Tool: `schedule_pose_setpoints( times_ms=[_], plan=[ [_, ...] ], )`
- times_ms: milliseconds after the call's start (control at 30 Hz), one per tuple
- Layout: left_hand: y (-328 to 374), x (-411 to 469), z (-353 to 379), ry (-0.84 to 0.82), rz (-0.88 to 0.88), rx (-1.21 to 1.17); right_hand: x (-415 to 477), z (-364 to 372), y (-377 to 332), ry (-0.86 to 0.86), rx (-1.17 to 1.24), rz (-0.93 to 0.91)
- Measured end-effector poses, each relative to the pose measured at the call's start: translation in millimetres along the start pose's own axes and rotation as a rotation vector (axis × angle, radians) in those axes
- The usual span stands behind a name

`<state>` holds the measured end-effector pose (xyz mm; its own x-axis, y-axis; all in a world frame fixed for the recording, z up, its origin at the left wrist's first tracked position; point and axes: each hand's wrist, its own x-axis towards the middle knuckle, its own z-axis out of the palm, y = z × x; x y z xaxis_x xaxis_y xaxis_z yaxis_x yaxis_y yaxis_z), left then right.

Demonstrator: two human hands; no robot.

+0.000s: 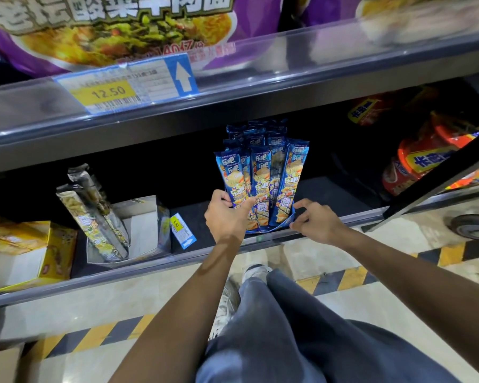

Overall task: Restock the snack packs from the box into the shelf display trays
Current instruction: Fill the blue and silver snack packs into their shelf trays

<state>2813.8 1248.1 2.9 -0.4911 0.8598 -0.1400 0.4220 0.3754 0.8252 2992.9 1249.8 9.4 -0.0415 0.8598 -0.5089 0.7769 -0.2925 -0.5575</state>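
Note:
Several tall blue snack packs (263,172) stand upright in a blue display tray (284,223) on the lower shelf, at the middle. My left hand (227,214) grips the lower part of the front packs on the tray's left side. My right hand (315,221) pinches the tray's right front corner with curled fingers. A grey display tray (144,228) further left holds a few leaning yellow-grey snack packs (94,214). The supply box shows only as a cardboard corner (0,363) at bottom left.
A yellow carton (42,255) sits at the shelf's far left. A loose price tag (181,230) stands between the two trays. Red and orange packets (423,161) fill the right. The upper shelf rail (233,87) overhangs. A trolley wheel (473,226) is on the floor.

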Motion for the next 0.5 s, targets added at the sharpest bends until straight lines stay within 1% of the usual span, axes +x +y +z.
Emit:
schedule_pose_setpoints(
  times_ms=[133, 267, 500],
  plan=[
    [1, 1, -2, -0.032, 0.05, 0.046, 1, 0, 1, 0.006, -0.017, 0.006],
    [6, 1, -8, -0.08, 0.031, 0.094, 1, -1, 0, 0.014, -0.065, 0.014],
    [10, 6, -17, -0.161, 0.046, 0.163, -9, -9, -18, 0.059, -0.184, -0.03]
  ],
)
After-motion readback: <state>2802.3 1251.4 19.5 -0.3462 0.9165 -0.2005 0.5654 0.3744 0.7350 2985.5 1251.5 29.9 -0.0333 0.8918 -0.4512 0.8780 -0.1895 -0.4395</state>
